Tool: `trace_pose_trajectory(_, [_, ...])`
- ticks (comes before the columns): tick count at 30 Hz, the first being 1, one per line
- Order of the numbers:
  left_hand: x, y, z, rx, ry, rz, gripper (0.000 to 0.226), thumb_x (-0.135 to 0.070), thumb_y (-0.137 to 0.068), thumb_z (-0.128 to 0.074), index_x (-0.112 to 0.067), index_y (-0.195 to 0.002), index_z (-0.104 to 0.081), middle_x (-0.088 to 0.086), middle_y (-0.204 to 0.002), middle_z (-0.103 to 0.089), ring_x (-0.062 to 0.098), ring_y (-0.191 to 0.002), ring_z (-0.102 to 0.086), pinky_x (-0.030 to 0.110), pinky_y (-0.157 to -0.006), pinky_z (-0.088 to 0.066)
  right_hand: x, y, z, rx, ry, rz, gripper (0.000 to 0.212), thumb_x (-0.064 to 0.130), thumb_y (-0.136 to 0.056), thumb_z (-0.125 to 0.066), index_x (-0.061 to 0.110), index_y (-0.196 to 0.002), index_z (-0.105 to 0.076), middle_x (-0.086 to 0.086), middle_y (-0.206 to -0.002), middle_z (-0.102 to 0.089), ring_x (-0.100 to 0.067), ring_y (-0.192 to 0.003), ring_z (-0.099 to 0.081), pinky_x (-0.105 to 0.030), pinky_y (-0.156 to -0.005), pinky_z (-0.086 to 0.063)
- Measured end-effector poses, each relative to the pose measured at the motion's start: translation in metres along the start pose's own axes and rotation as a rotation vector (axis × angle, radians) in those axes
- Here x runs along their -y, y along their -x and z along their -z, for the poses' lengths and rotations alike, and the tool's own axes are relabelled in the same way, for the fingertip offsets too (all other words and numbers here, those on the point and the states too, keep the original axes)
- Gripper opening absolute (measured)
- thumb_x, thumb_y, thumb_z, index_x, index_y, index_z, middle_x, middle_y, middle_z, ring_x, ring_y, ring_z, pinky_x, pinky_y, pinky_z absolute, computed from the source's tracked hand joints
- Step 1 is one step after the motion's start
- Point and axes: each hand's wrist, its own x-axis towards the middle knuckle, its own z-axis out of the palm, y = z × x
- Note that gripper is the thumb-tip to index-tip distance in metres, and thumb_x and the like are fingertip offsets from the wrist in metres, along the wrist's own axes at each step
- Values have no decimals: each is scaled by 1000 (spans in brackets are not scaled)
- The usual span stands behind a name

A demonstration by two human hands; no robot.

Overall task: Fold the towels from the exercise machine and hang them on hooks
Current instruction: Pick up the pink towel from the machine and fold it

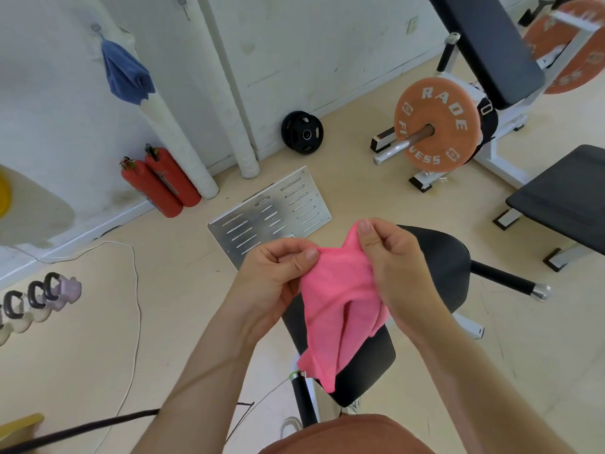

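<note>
I watch the left hand (275, 273) and right hand (393, 267) pinch the top edge of the pink towel (337, 306), bunched in mid-air over the black seat (438, 257); so slight a fingertip hold could drop a corner and spoil the fold.

**Single view, head-mounted.** The scene is recorded by one wide-angle camera worn on the person's head and directed forward and downward. The left hand (278, 273) and right hand (393, 263) are seen at close range just below the frame centre, with the pink towel (337, 299) pinched between them; both forearms are admitted from the lower edge. The floor (180, 290) is seen beneath and beyond the hands, and the wall (311, 44) is taken in well beyond them, along the upper edge. An orange weight plate (437, 124) is included beyond the right hand, a blue towel (126, 72) far beyond the left. Vertical pipes (226, 77) are splayed outward by the lens.
</note>
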Motion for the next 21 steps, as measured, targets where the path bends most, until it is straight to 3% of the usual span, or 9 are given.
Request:
trace_pose_trajectory(2, [-3, 3, -1, 24, -37, -56, 12, -9, -69, -66, -11, -73, -76, 3, -68, -71, 10, -60, -63, 19, -58, -52, 2, 0, 5, 67, 2, -15, 36, 20, -99, -51, 2, -69, -58, -3, -61, -48, -11, -62, -41, -30, -59, -38])
trace_pose_trajectory(4, [-11, 7, -4, 83, -250, -168, 10, -11, -74, -66, -14, -76, -76, -1, -70, -70, 8, -66, -61, 17, -62, -49, 6, -1, 10, 146, 11, -55, 25, 19, -95, -57, 4, -79, -69, -14, -71, -64, -15, -68, -56, -35, -67, -49])
trace_pose_trajectory(7, [-19, 9, -15, 128, -524, -312, 20, 1, -84, -64, -16, -79, -71, -9, -71, -68, 3, -69, -60, 14, -66, -46, 15, 0, 14, 262, -17, -86, 15, 14, -92, -61, 16, -92, -76, -3, -87, -76, -14, -87, -70, -31, -82, -56])
trace_pose_trajectory(9, [-22, 8, -20, 60, -605, -395, 24, 2, -84, -65, -20, -79, -71, -12, -73, -70, 1, -72, -62, 14, -70, -47, 20, 1, 15, 282, -68, -78, 17, 9, -91, -61, 15, -100, -74, -3, -93, -76, -15, -93, -71, -30, -85, -56])
trace_pose_trajectory(15, [-20, 5, -22, -99, -644, -550, 15, -9, -80, -69, -23, -85, -73, -8, -82, -73, 9, -83, -68, 23, -79, -52, 31, 5, 17, 279, -97, -29, 22, 7, -92, -59, 19, -103, -73, 1, -96, -76, -12, -98, -70, -31, -90, -56])
trace_pose_trajectory(21, [-22, 8, -28, -159, -639, -636, 14, -11, -81, -68, -24, -85, -72, -7, -83, -70, 12, -84, -65, 31, -75, -53, 37, 6, 16, 310, -49, 18, 25, 5, -94, -56, 22, -99, -74, -1, -94, -77, -15, -93, -71, -33, -89, -56])
